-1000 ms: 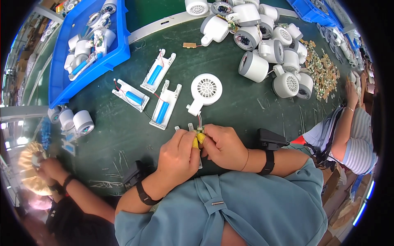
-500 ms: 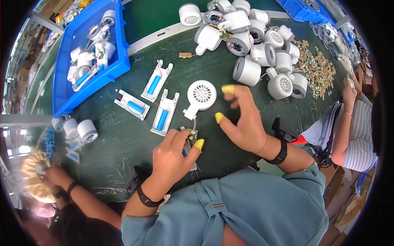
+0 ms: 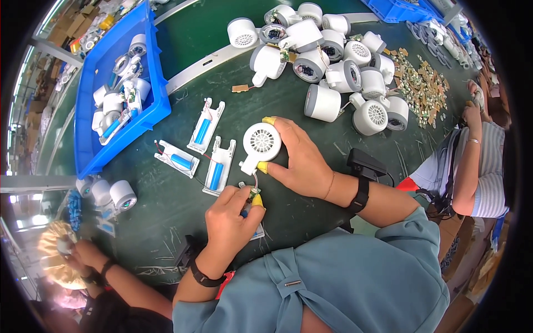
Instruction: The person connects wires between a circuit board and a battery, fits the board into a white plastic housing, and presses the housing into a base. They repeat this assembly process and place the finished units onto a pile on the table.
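Observation:
My right hand curls around the right side of a white round fan head, its yellow-covered thumb and forefinger against the rim. The grille faces up and a short neck points down-left. Wires run from the neck to a small green circuit board, pinched in my left hand. Beneath that hand lies a white handle shell with a blue battery cell, mostly hidden by my fingers. Close by on the left rest three more open shells with blue cells, one being the nearest handle half.
A blue bin of fan parts stands at the left. Several white fan heads are heaped beyond my right hand, beside a pile of small circuit boards. Co-workers sit on both sides; one person's arm reaches in at lower left.
My right hand has moved left and closed around the fan head, which was lying untouched before. My left hand keeps its pinch on the board. The whole view has shifted slightly.

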{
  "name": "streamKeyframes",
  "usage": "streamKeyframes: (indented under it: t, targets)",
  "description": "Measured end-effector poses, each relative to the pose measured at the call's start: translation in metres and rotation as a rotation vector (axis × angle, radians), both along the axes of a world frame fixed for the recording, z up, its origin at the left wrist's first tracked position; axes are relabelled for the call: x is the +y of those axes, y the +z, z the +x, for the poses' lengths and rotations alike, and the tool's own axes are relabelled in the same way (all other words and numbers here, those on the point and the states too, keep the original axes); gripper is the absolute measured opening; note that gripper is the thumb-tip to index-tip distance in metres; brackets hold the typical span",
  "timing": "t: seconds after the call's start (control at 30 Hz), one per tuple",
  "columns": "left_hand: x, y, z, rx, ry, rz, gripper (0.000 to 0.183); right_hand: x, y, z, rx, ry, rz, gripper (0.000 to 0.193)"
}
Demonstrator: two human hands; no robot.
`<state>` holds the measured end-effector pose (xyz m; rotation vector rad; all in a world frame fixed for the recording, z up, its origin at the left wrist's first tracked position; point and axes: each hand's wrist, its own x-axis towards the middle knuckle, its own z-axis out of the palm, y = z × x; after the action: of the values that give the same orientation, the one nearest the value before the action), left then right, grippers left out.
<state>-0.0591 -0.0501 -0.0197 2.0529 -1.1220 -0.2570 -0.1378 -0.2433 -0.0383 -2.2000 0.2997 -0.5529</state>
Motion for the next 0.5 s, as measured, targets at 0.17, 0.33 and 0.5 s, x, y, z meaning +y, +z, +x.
streamKeyframes:
  t: [0.17, 0.33, 0.5]
  targets:
    - [-0.001, 0.001, 0.001, -0.012, -0.001, 0.025, 0.027, -0.001, 0.000, 0.000, -0.002, -0.010, 0.003, 0.073]
    - [-0.001, 0.003, 0.003, 0.021, -0.030, -0.023, 0.027, 0.000, -0.002, 0.002, -0.011, -0.036, -0.034, 0.073]
    - [0.012, 0.004, 0.017, 0.308, -0.094, -0.025, 0.021, -0.001, 0.016, -0.004, -0.135, -0.002, 0.076, 0.077]
